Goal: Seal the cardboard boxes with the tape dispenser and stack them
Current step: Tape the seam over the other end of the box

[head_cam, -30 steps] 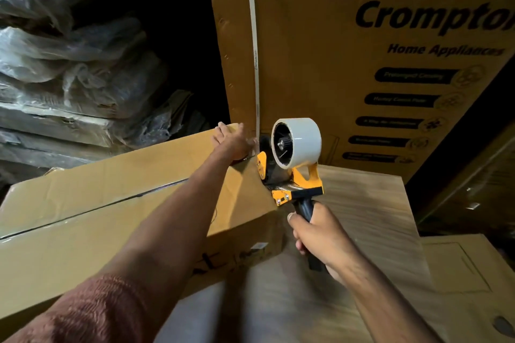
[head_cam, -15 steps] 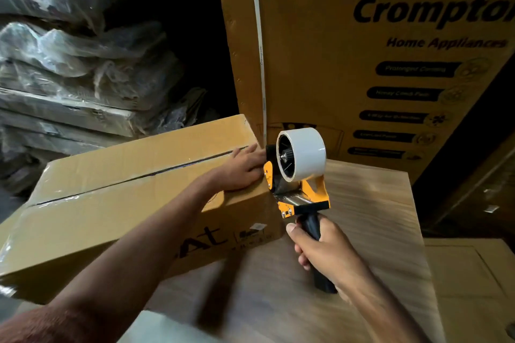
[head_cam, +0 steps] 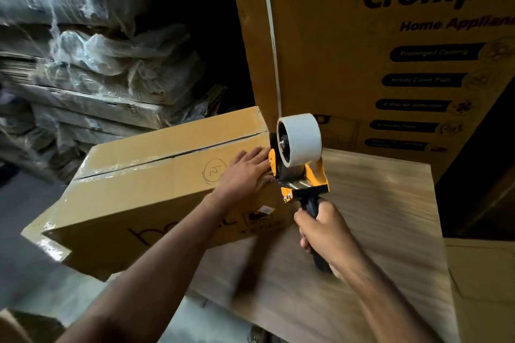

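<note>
Box [head_cam: 156, 189] swung left, tape dispenser [head_cam: 299, 159] upright, handle down

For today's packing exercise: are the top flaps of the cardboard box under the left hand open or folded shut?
Folded shut. The cardboard box has both flaps lying flat, meeting along a dark centre seam; the left hand rests flat on top.

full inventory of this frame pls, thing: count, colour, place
cardboard box: 1, tan, on the wooden surface, overhanging its left edge, top seam taped
tape dispenser: 1, orange and black with a white roll, at the box's right end
wooden surface: 1, light brown, under the box
printed carton: 1, tan with dark lettering and a white strap, upright behind
plastic-wrapped bundles: several, grey-clear, stacked at left
left hand: flat on the box top
right hand: grips the dispenser handle
</note>
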### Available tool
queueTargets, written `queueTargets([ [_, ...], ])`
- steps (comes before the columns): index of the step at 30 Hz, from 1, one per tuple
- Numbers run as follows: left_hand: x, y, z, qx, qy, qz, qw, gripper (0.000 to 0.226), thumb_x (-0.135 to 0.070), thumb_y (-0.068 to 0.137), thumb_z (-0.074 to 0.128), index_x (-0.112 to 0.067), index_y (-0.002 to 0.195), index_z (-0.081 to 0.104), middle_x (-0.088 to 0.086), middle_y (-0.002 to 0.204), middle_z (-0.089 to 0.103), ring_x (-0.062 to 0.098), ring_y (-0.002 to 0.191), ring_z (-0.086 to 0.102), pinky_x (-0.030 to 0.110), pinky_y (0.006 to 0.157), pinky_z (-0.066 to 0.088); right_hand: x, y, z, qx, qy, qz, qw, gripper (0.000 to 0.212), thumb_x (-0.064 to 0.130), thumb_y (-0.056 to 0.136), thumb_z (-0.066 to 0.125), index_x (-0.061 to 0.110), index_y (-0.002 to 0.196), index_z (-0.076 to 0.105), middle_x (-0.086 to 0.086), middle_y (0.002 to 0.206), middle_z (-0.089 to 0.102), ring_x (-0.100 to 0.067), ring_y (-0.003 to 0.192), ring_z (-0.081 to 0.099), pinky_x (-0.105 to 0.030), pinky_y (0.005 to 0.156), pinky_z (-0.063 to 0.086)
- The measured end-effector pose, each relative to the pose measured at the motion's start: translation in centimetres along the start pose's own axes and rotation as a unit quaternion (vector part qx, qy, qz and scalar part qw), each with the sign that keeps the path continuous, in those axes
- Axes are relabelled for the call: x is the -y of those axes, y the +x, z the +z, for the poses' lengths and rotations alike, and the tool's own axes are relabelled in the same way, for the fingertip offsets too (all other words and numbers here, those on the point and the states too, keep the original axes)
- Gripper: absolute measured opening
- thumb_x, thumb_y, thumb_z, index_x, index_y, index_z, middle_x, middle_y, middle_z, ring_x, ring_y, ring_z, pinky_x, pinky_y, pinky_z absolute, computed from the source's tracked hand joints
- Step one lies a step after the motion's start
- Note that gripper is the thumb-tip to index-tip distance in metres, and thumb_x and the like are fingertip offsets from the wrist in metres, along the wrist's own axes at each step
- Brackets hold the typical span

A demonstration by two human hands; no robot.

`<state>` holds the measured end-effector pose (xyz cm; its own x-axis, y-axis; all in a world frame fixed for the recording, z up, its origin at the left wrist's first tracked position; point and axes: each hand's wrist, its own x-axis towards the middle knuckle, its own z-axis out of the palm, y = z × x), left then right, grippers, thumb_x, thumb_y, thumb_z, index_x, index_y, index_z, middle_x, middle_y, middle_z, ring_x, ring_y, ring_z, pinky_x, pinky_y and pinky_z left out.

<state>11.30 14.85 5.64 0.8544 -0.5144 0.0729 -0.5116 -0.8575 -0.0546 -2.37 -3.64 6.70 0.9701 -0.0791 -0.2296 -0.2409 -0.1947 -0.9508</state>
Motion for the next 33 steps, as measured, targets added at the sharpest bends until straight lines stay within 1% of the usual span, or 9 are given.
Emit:
queueTargets([
  [4, 0.5, 1.1, -0.1, 0.001, 0.001, -0.009, 1.000, 0.053, -0.039, 0.105, 0.036, -0.026, 0.155, 0.025, -0.004, 0.165, 0.016, 0.019, 0.153, 0.008, 0.046, 0.124, 0.010, -1.4, -1.9, -0.9, 0.017, -0.043, 0.011, 0.999, 0.015, 0.014, 0.090, 0.055, 0.007, 0.077, 0.051, -0.006, 0.051, 0.052, -0.015, 0.039, 0.052, -0.027, 0.046, 0.040],
  [11, 1.8, 2.1, 0.6, 0.020, -0.026, 0.014, 0.999, 0.056, -0.046, 0.104, 0.032, -0.034, 0.157, 0.015, -0.006, 0.166, 0.008, 0.021, 0.153, 0.005, 0.051, 0.123, 0.010, -3.7, -0.9, -0.6, 0.021, -0.060, 0.070, 0.995, 0.010, 0.014, 0.088, 0.055, 0.005, 0.084, 0.054, -0.005, 0.056, 0.051, -0.015, 0.043, 0.051, -0.026, 0.047, 0.041],
  [14, 2.4, 2.5, 0.0, 0.075, -0.066, 0.027, 0.995, 0.062, -0.039, 0.104, 0.037, -0.033, 0.158, 0.005, -0.003, 0.166, -0.001, 0.020, 0.153, -0.004, 0.052, 0.123, 0.002, -3.5, 0.6, -0.2, 0.027, -0.064, 0.087, 0.994, 0.014, 0.012, 0.089, 0.054, 0.011, 0.076, 0.049, -0.008, 0.060, 0.049, -0.018, 0.045, 0.048, -0.021, 0.042, 0.037],
  [17, 3.0, 2.9, -0.8, 0.127, -0.084, 0.045, 0.987, 0.081, -0.036, 0.098, 0.051, -0.031, 0.157, -0.004, 0.000, 0.165, -0.011, 0.020, 0.152, -0.014, 0.050, 0.122, -0.008, -3.8, 1.3, -0.2, 0.033, -0.072, 0.094, 0.992, 0.017, 0.012, 0.090, 0.054, 0.011, 0.073, 0.049, -0.009, 0.059, 0.048, -0.017, 0.044, 0.046, -0.020, 0.041, 0.036],
  [22, 3.0, 3.0, 0.0, 0.123, -0.031, 0.053, 0.990, 0.096, -0.060, 0.092, 0.054, -0.032, 0.156, -0.013, 0.001, 0.164, -0.018, 0.022, 0.150, -0.019, 0.048, 0.121, -0.011, -5.0, 2.1, 0.8, -0.014, -0.059, 0.103, 0.993, 0.020, 0.016, 0.090, 0.060, 0.012, 0.071, 0.056, -0.002, 0.050, 0.049, -0.017, 0.041, 0.045, -0.018, 0.039, 0.033],
  [25, 3.0, 3.2, 0.7, 0.118, -0.011, 0.050, 0.992, 0.096, -0.061, 0.092, 0.051, -0.030, 0.156, -0.013, 0.002, 0.165, -0.017, 0.025, 0.150, -0.018, 0.050, 0.121, -0.009, -5.6, 2.2, 2.2, -0.046, -0.069, 0.103, 0.991, 0.027, 0.025, 0.086, 0.066, 0.014, 0.064, 0.056, 0.005, 0.045, 0.048, -0.018, 0.041, 0.045, -0.026, 0.047, 0.034],
  [28, 2.9, 3.3, 0.7, 0.114, -0.007, 0.046, 0.992, 0.092, -0.060, 0.093, 0.048, -0.029, 0.156, -0.012, 0.003, 0.165, -0.016, 0.026, 0.150, -0.016, 0.049, 0.121, -0.008, -5.7, 2.0, 3.3, -0.043, -0.010, 0.117, 0.992, 0.028, 0.024, 0.085, 0.066, 0.015, 0.063, 0.051, 0.006, 0.043, 0.043, -0.019, 0.039, 0.041, -0.031, 0.049, 0.035],
  [30, 2.8, 3.3, 0.6, 0.110, 0.010, 0.042, 0.993, 0.088, -0.059, 0.096, 0.044, -0.028, 0.156, -0.011, 0.004, 0.165, -0.016, 0.026, 0.151, -0.015, 0.049, 0.122, -0.006, -5.3, 2.2, 3.3, -0.019, 0.086, 0.150, 0.985, 0.031, 0.014, 0.089, 0.059, 0.014, 0.063, 0.043, 0.001, 0.045, 0.037, -0.017, 0.036, 0.035, -0.027, 0.043, 0.030],
  [33, 2.6, 3.3, 0.6, 0.095, 0.027, 0.036, 0.994, 0.084, -0.060, 0.098, 0.039, -0.027, 0.157, -0.009, 0.004, 0.165, -0.014, 0.027, 0.151, -0.012, 0.049, 0.122, -0.004, -4.0, 2.5, 2.4, 0.042, 0.203, 0.207, 0.956, 0.032, 0.008, 0.091, 0.054, 0.015, 0.063, 0.040, -0.004, 0.051, 0.033, -0.017, 0.039, 0.029, -0.022, 0.043, 0.026],
])
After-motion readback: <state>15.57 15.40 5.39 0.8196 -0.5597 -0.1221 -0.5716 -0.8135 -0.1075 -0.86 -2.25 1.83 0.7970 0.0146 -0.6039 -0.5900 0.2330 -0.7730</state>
